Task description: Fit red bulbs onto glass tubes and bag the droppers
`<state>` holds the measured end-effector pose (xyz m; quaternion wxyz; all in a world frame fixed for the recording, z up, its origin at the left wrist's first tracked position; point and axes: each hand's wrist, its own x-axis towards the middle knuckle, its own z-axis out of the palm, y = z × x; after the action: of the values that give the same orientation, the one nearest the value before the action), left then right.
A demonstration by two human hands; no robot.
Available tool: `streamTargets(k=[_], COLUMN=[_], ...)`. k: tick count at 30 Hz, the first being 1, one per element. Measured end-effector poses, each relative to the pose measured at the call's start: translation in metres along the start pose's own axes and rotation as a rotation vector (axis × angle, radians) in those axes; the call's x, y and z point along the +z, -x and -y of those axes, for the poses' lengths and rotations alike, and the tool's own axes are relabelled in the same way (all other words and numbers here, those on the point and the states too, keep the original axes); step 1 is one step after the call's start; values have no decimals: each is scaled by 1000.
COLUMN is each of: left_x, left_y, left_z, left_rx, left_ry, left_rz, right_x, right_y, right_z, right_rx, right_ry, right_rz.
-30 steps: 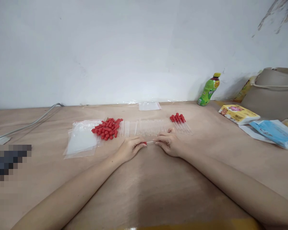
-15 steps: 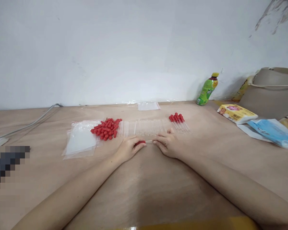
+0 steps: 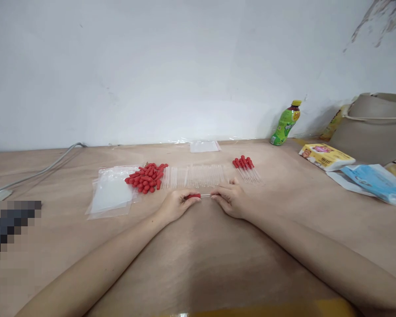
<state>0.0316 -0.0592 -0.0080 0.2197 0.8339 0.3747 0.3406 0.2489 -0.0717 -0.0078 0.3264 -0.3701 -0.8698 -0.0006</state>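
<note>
Between thumb and fingers, my left hand pinches a red rubber dropper bulb. A thin clear glass dropper tube runs from the bulb's end to my right hand, whose fingertips are closed on it; its far end is hidden there. Beyond my hands lies a row of loose clear tubes. Left of that row is a heap of red bulbs. Several droppers with red bulbs fitted lie side by side behind my right hand.
Clear zip bags lie left of the heap, and another bag is near the wall. To the right are a green drink bottle, a yellow tissue pack, a blue packet and a grey bucket. A cable crosses the left side.
Both hands stay in nearly the same place. Slightly more of the red bulb shows between my left thumb and fingers.
</note>
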Motion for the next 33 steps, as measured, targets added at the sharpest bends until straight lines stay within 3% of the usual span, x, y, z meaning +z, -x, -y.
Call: streamTargets(k=[21,33], left_x=[2,2], left_y=[2,2], left_z=[-10,-7], left_rx=[-6,40], left_ry=[56,29], left_rz=[95,78], right_x=[4,1], right_y=[-3,-10], right_z=[3,11], right_rx=[-27,93], right_ry=[45,-82], right_rz=[110,260])
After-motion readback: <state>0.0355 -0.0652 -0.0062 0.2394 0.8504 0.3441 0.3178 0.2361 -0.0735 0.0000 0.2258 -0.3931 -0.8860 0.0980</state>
